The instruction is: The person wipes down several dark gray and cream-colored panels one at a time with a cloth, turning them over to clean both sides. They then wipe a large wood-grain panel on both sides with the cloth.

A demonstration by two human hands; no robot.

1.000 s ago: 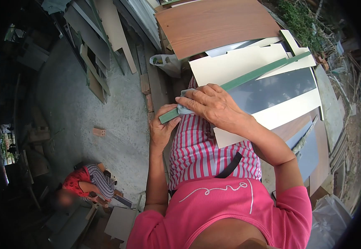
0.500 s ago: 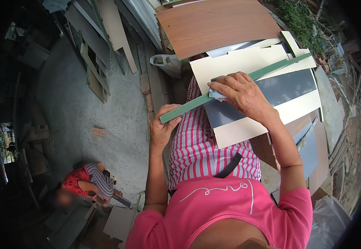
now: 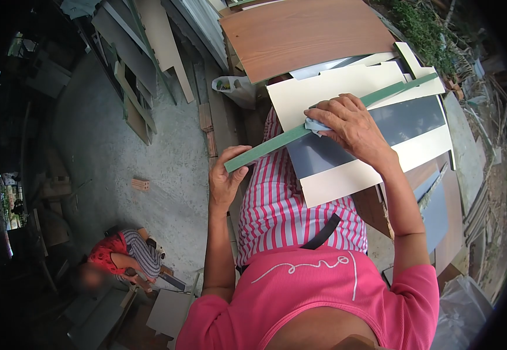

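Observation:
A long, narrow green strip [image 3: 282, 140] runs slantwise from lower left to upper right, across my lap and over the boards. My left hand [image 3: 225, 178] grips its near left end between thumb and fingers. Farther up the strip, my right hand [image 3: 350, 125] is closed over a light blue cloth [image 3: 316, 126] pressed against the strip. Beneath lie a cream panel [image 3: 338, 189] and a dark grey glossy panel [image 3: 405, 125]. The fingertips of my right hand are partly hidden around the cloth.
A brown wood-grain board [image 3: 312, 35] lies beyond the panels. A white bag [image 3: 236, 90] stands left of it, and boards [image 3: 128, 52] lean at the upper left. Another person [image 3: 128, 256] crouches at the lower left. A brick [image 3: 140, 184] rests on the floor.
My right hand and the cloth have slid a little up and to the right along the green strip. My left hand stays at the strip's end.

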